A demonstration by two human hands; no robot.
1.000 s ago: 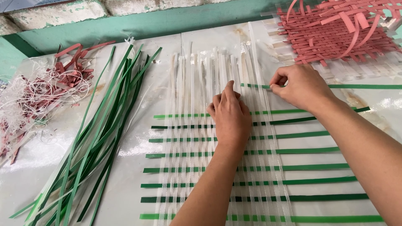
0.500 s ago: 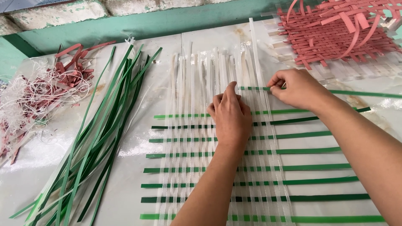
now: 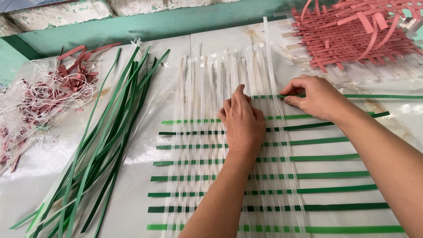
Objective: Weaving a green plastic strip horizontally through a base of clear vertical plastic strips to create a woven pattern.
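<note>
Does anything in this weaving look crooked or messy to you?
Mostly tidy. The dark green plastic strip beside the right hand slants upward to the right, while the other green strips lie level. On the far left, a tangle of white thread and red scraps lies heaped.

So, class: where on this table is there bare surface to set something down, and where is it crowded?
Bare patches: between the loose green strips and the woven mat, and at the near left corner. Crowded: the mat under the left hand and right hand, the scrap heap and the red weave.
</note>
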